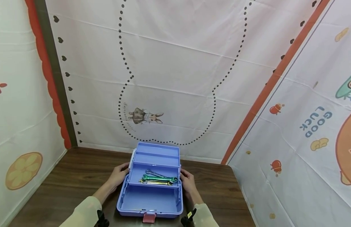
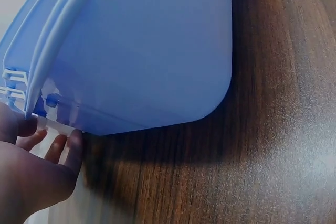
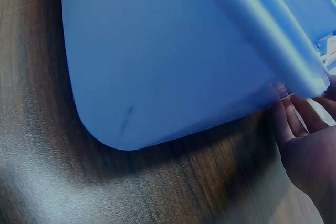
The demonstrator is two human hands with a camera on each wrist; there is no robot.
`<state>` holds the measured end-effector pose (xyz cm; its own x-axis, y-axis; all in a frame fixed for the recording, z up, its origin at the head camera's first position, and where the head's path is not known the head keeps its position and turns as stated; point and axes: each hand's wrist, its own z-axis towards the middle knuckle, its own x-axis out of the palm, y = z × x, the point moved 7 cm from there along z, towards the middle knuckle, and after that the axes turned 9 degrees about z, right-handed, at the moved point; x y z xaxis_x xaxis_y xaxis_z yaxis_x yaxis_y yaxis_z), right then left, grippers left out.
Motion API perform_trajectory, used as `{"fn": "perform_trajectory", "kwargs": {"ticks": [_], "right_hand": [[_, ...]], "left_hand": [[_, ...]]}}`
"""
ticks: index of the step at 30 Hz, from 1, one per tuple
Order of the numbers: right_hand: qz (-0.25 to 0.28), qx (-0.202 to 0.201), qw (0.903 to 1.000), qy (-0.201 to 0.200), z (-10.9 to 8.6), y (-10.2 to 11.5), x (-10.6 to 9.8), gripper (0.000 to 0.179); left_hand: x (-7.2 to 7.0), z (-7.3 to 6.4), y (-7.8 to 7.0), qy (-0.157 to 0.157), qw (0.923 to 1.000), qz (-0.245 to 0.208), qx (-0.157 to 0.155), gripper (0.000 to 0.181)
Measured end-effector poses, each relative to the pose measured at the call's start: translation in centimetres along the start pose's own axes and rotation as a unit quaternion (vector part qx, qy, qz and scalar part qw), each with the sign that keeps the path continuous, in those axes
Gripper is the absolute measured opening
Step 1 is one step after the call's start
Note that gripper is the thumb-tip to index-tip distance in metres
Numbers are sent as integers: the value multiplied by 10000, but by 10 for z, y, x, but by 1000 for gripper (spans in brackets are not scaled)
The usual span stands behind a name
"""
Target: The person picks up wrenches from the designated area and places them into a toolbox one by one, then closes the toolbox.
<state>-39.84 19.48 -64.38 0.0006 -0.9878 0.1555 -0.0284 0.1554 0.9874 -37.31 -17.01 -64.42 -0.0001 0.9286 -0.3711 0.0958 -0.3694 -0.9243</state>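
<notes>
A blue plastic toolbox stands on the table with its lid raised and its stepped trays spread out. In the middle tray lie several wrenches, green, yellow and silver. My left hand grips the back left side of the box; the left wrist view shows its curled fingers at the rear edge by the hinge. On the opposite side, my right hand holds the back right edge, its fingers bent behind the box's corner. A pink latch hangs at the front.
The brown wooden table extends to both sides of the box. A white printed cloth rises behind it, and more printed cloth closes off the sides. A thin small item lies near the box's front rim.
</notes>
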Motion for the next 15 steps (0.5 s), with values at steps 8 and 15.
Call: {"fn": "perform_trajectory", "kwargs": {"ticks": [8, 15], "right_hand": [[109, -384, 9992, -48, 0, 12, 2, 36], [267, -437, 9986, -155, -1, 19, 4, 34]], "left_hand": [[-2, 0, -7, -191, 9996, 0, 215, 49], [-7, -1, -9, -295, 9992, 102, 253, 48]]}}
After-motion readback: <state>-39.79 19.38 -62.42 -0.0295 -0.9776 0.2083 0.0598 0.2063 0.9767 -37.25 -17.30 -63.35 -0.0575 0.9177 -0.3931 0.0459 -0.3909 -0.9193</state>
